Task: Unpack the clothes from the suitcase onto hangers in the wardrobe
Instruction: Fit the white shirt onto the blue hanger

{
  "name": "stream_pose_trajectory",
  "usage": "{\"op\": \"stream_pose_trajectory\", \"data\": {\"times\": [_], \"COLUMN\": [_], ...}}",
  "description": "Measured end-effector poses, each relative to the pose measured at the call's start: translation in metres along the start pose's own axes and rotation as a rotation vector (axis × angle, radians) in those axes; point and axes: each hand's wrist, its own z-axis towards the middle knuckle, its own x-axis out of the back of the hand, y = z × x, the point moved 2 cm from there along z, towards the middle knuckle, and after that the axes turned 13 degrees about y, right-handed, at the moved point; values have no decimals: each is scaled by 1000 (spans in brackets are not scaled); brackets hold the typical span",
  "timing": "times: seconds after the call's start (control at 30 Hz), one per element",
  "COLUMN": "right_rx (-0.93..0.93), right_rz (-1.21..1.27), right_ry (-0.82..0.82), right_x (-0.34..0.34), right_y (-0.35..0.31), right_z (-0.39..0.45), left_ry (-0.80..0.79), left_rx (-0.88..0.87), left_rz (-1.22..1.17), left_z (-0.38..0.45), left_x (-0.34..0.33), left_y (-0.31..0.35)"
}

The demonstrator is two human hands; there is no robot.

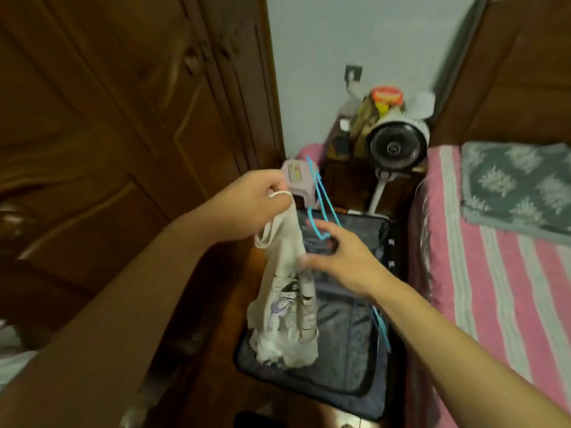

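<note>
My left hand [256, 197] grips the white hook of a hanger and the neck of a cream printed T-shirt [285, 291], which hangs down over the open dark suitcase [346, 359] on the floor. My right hand [340, 257] holds a blue hanger [321, 205] by its hook, and its fingertips touch the shirt's side. The blue hanger's wire runs up toward the stool and also down under my right wrist. The brown wooden wardrobe [123, 118] stands shut on the left.
A bed with a pink striped sheet [494, 288] and grey patterned pillow [516, 183] borders the suitcase on the right. A white fan [397, 143], a small pink stool [293, 177] and a cluttered bedside table stand at the far end.
</note>
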Motion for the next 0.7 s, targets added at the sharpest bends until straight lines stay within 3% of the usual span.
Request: {"op": "stream_pose_trajectory", "data": {"times": [0.07,0.17,0.27,0.33,0.43,0.6,0.7], "right_rx": [72,87,74,67,44,-50,-41], "right_rz": [82,101,194,200,263,410,393], "right_ry": [8,86,131,156,177,288,334], "right_x": [-1,11,24,31,39,70,95], "right_y": [-48,-93,-113,-124,-135,-147,-152], "right_z": [6,2,0,-6,-17,-39,-48], "left_ry": [-6,193,321,221,-30,10,-131], "left_rx": [-49,-52,166,365,468,521,402], "left_rz": [-46,-253,-710,-867,-590,-446,-374], "left_z": [-1,-16,-46,-76,-112,-112,-94], "left_x": [29,47,17,-25,-97,-150,-158], "left_y": [36,53,18,-16,-57,-78,-66]}}
